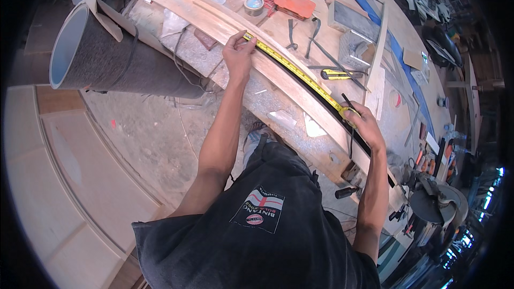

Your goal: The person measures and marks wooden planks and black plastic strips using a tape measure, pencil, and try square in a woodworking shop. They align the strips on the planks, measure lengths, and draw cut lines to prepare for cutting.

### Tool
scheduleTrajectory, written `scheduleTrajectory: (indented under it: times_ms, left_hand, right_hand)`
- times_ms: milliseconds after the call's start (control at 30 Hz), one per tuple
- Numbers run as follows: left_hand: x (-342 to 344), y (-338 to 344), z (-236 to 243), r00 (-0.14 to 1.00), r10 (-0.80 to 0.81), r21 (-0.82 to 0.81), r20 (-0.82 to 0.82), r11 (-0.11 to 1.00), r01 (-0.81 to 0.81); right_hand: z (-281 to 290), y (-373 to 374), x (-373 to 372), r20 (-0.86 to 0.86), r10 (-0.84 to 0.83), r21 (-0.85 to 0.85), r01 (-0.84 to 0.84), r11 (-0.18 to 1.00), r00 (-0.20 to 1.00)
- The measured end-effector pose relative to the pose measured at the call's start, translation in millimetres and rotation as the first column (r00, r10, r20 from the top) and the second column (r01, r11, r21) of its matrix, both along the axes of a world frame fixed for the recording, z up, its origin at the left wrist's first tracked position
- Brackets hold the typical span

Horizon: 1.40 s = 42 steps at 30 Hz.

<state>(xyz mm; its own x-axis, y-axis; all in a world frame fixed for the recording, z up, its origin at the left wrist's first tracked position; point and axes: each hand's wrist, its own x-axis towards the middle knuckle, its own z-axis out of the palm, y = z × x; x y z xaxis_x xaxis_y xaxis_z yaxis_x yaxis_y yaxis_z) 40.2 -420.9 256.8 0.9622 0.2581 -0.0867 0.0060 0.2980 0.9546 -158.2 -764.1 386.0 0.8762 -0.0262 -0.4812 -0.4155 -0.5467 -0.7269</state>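
Note:
A yellow tape measure (pixel 295 70) is pulled out along a long pale wooden plank (pixel 190 15) on the workbench. My left hand (pixel 240 56) is closed, pinching the tape's far-left end against the wood. At the other end my right hand (pixel 365 124) is wrapped round the tape's case, most of which the fingers hide. A thin dark stick (pixel 347 99), perhaps a pencil, pokes out from the same hand. Beside the blade runs a black strip (pixel 327 98) along the plank. Farther back on the bench lies a yellow and black utility knife (pixel 336 75).
An orange box (pixel 294 5), a tape roll (pixel 254 5) and a metal box (pixel 355 49) sit beyond the plank. A big grey roll (pixel 120 48) stands left of the bench. A circular-bladed saw (pixel 428 204) is at the right. Curved wooden panels (pixel 80 166) stand at lower left.

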Motion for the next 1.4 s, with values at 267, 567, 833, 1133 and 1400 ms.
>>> scheduleTrajectory:
  times_ms: [267, 567, 833, 1133, 1400]
  left_hand:
    - [-0.7, -1.5, 1.6, 1.000, -0.010, 0.021, 0.007, 1.000, 0.010]
    - [-2.0, -3.0, 1.5, 1.000, 0.012, 0.023, 0.003, 1.000, -0.012]
    - [-2.8, -3.2, -2.0, 1.000, 0.013, 0.005, 0.013, 1.000, -0.013]
    - [-5.5, -2.3, 10.2, 0.999, -0.001, 0.023, -0.042, 1.000, 0.002]
    - [-69.3, -70.4, 53.1, 0.698, -0.544, 0.786, 0.466, 0.617, -0.043]
  right_hand:
    - [-8.6, -1.0, -1.6, 0.040, -0.028, 0.016, 0.027, 1.000, 0.999]
    - [-3.3, -1.7, -0.8, -0.007, -0.007, -0.005, 0.007, 1.000, 1.000]
    - [-3.4, -0.5, -1.4, -0.001, -0.019, -0.005, 0.019, 1.000, 1.000]
    - [-4.4, -0.1, -0.7, 0.030, -0.004, -0.020, 0.005, 1.000, 1.000]
    - [-0.7, 0.1, -4.4, 0.042, 0.007, -0.071, -0.004, 0.997, 0.999]
